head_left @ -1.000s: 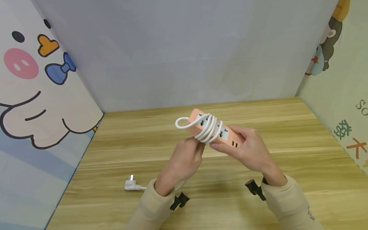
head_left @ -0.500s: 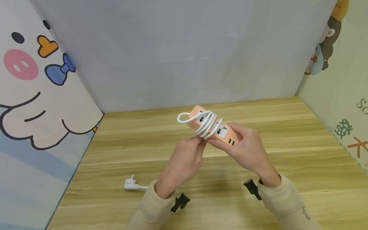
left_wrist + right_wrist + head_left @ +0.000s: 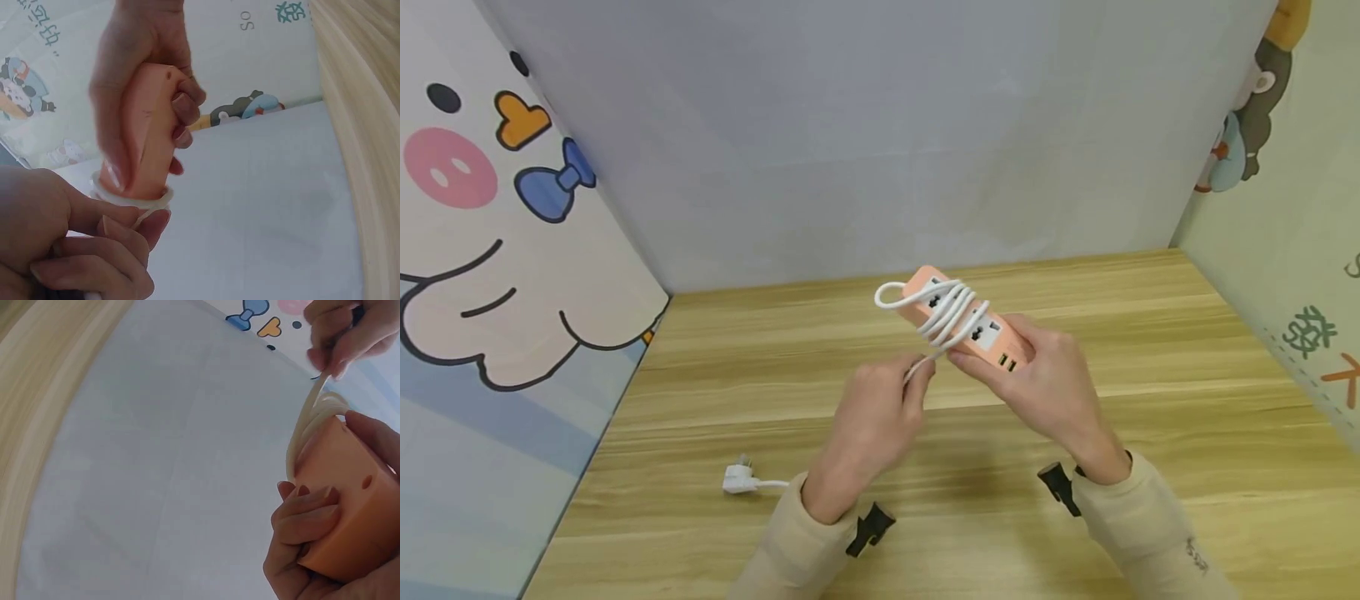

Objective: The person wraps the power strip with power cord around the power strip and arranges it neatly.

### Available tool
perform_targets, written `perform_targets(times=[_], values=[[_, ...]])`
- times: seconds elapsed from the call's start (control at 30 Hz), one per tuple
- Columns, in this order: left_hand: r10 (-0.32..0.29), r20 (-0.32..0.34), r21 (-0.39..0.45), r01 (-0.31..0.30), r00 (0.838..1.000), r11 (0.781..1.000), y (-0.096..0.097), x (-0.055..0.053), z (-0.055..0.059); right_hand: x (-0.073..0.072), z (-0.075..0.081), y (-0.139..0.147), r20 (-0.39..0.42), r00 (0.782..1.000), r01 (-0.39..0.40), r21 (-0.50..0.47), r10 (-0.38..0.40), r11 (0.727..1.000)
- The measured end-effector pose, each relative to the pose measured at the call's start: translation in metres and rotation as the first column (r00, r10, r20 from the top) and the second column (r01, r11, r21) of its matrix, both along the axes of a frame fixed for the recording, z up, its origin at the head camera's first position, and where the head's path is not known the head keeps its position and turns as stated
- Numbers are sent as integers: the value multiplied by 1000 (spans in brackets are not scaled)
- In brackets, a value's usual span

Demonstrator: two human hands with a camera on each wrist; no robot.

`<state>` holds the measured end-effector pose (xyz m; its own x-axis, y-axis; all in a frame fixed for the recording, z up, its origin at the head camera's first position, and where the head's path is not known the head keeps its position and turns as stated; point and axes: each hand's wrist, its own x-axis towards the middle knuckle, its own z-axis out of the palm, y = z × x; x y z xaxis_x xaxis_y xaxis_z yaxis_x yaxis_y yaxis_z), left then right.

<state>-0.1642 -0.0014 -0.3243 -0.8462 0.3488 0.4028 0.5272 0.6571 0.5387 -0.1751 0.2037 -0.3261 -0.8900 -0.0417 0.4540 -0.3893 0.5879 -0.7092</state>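
An orange-pink power strip (image 3: 1000,337) with white socket panels and two USB ports is held up over the table, tilted, its far end to the upper left. My right hand (image 3: 1052,387) grips its near end, thumb on one side and fingers round the other. Several turns of white cord (image 3: 951,310) wrap its middle, and a loose loop sticks out at the far end. My left hand (image 3: 880,408) pinches the cord just below the wraps, drawn taut in the right wrist view, where the left fingers (image 3: 340,353) show. The white plug (image 3: 740,478) lies on the table at left.
The wood-grain table (image 3: 700,375) meets a pale back wall (image 3: 880,150). Printed cartoon panels stand at left and right. Black wrist mounts (image 3: 871,529) sit at both sleeves. The cord runs from the plug behind the left sleeve (image 3: 797,542).
The power strip has moved slightly up and away. My left hand has drawn back from it, so a straight stretch of cord now shows between hand and wraps.
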Motion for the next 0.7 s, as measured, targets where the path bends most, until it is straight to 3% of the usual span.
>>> perform_targets(times=[0.13,0.3,0.53,0.7], values=[[25,-64,-4,-25,998,1000,-3,2,1,-5,-2,3,-31,998,64,13,-63,998],[-33,-156,-51,26,987,998,0,4,-2,-7,-5,7,12,997,76,32,-77,997],[-61,-169,-54,52,984,997,0,6,-3,-7,-6,6,44,994,96,65,-99,993],[-56,-200,-64,44,978,997,-1,9,0,-9,-6,5,25,994,107,87,-109,990]])
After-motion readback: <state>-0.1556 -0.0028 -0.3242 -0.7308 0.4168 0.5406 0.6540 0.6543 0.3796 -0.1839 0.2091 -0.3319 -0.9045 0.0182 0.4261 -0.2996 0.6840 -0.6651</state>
